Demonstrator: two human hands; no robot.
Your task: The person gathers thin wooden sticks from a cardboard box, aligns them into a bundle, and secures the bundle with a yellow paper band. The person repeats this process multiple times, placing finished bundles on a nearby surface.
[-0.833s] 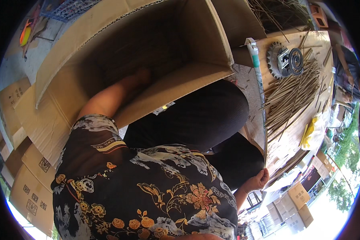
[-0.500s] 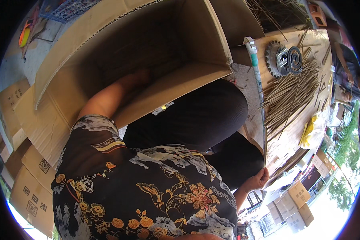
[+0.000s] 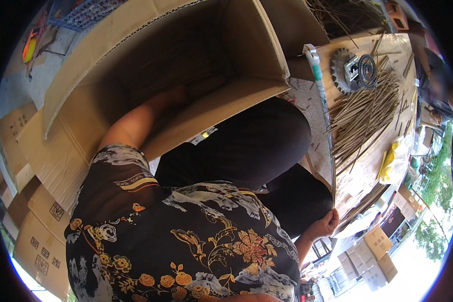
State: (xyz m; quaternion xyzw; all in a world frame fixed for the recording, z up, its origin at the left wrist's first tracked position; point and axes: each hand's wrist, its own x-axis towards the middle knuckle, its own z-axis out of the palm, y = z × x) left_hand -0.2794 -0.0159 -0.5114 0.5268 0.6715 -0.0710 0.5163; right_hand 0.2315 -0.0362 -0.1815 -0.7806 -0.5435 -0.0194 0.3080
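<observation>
A large open cardboard box (image 3: pixel 236 100) lies tilted in front of me, its opening toward me. My left arm reaches into it, and my left hand (image 3: pixel 178 94) is deep in the shadow near the lower inner wall. The fingers there are too dark to make out. Off to the right, beside my knee, my right hand (image 3: pixel 328 225) is at the near edge of the wooden table (image 3: pixel 343 189). Its fingers are curled together, and whatever lies between them is hidden.
Thin brown sticks (image 3: pixel 370 118) are heaped on the table beside a toothed metal wheel with a black coil (image 3: pixel 355 70). Farther along lies a yellow plastic bag (image 3: pixel 389 161). Cardboard boxes (image 3: pixel 40 246) stand at left. A blue crate (image 3: pixel 80 15) is at far left; another person (image 3: pixel 435 85) is at far right.
The view has shifted slightly, so the table and its contents appear a little farther left. Both my hands stay in nearly the same places.
</observation>
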